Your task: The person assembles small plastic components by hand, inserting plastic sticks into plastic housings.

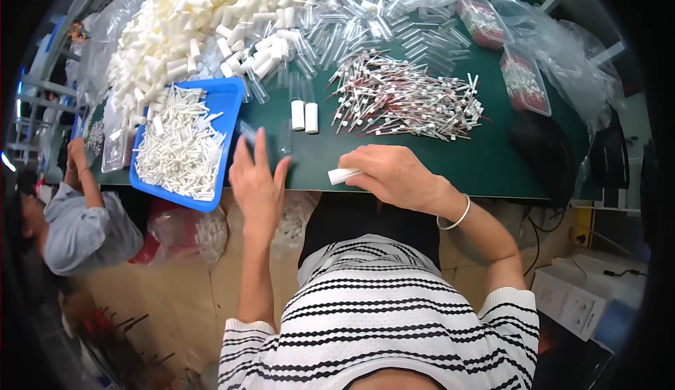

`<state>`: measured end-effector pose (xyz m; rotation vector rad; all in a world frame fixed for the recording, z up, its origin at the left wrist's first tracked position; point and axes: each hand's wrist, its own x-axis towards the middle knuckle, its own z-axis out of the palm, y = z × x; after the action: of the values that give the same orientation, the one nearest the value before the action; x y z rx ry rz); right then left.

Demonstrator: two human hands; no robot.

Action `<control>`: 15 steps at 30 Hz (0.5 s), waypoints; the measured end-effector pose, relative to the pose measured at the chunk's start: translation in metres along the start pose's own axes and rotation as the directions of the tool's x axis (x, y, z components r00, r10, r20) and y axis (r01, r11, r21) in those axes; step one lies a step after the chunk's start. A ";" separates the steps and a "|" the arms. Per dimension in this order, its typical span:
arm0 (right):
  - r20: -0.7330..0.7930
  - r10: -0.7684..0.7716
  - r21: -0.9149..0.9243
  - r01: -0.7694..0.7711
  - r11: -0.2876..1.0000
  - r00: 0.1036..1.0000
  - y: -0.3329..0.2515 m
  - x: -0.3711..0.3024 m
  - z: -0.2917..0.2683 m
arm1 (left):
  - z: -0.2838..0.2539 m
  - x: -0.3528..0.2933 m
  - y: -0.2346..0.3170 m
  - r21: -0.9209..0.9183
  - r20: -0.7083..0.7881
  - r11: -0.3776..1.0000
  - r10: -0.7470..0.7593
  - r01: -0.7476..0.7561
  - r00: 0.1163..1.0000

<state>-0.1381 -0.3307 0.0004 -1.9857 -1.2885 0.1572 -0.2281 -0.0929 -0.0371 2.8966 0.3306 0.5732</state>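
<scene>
My right hand (395, 171) is closed around a short white cylinder (342, 176), held low over the table's front edge. Its near end pokes out between thumb and fingers. My left hand (257, 187) has its fingers spread beside the blue tray (231, 126), with nothing seen in it. A clear tube (247, 132) lies by its fingertips; whether they touch I cannot tell. Just right of that hand lies another clear tube (285, 137). Beyond it, two clear tubes with white cylinders in their lower ends (298, 116) lie side by side.
Small white sticks (179, 151) fill the tray. Behind are a large heap of white cylinders (204, 14) and loose clear tubes (344, 35). A pile of thin white-and-red pieces (404, 98) lies at right, near clear boxes (525, 81). Another person (91, 225) works at far left.
</scene>
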 end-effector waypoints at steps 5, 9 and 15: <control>-0.206 0.139 0.130 -0.114 0.985 0.969 -0.009 -0.027 -0.010 | 0.027 0.051 -0.006 -0.134 -0.074 0.974 0.172 -0.180 0.982; -0.243 0.287 0.211 -0.239 0.948 0.926 -0.008 -0.041 -0.019 | 0.024 0.054 0.004 -0.282 -0.129 0.936 0.180 -0.210 0.975; -0.408 0.306 0.377 -0.146 0.915 0.860 -0.013 -0.017 -0.016 | -0.036 0.023 0.049 -0.868 0.269 0.473 0.195 0.150 0.943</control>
<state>-0.1486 -0.3498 0.0155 -1.7343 -0.6652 0.0109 -0.2124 -0.1294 0.0141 1.8833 -0.0765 0.1320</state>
